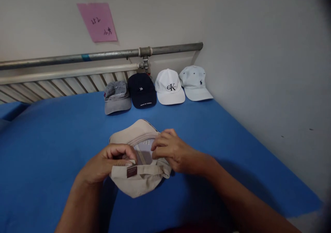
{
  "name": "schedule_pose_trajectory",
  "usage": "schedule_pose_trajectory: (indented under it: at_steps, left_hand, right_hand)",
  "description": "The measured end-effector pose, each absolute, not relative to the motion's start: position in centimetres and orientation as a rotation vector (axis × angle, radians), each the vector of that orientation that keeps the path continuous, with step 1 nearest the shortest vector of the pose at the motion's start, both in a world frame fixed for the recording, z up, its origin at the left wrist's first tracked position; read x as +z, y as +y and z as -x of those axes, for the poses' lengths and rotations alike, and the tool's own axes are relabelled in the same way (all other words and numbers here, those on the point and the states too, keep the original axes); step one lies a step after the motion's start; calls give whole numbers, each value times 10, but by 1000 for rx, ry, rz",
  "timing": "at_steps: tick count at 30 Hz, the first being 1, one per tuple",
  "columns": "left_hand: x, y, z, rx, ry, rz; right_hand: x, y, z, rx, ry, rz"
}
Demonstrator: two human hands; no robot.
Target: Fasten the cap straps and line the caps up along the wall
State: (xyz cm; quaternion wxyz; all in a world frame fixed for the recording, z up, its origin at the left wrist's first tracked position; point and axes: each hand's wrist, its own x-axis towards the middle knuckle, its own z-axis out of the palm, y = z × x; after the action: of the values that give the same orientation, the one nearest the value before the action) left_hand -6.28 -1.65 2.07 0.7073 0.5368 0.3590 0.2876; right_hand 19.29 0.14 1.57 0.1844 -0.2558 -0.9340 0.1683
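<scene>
A beige cap is upside down above the blue surface, its inside showing and its brim pointing away from me. My left hand pinches the back edge of the cap beside a small dark red label. On the other side, my right hand has its curled fingers at the cap's right rim, gripping it, with some fingertips hidden inside. The back strap of the cap runs between the two hands.
Across the far side of the blue surface stand a grey cap, a navy cap, a white cap and a pale blue cap. Behind them are a radiator, a metal pipe and a wall with pink paper.
</scene>
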Motion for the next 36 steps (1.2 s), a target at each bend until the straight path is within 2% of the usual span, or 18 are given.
schedule_pose_trajectory:
  at_steps: [4,7,14,19,29,36]
  left_hand:
    - [22,-17,61,648,831,-1159]
    - [22,-17,61,653,839,-1153]
    - [17,-14,63,682,856,-1152]
    - [20,-14,61,677,865,-1133]
    - [20,-13,61,700,848,-1091]
    - [20,-14,66,743,738,-1045]
  right_hand:
    - [24,-4,-197,719,-2607,714]
    - [26,-6,-198,775,-2637,736]
    - [28,-14,-199,532,-2675,748]
    - [24,-12,-201,549,-2563,752]
    - [23,-5,-206,1118,-1971,845]
    - [27,-23,-195,1279,-1872,1122]
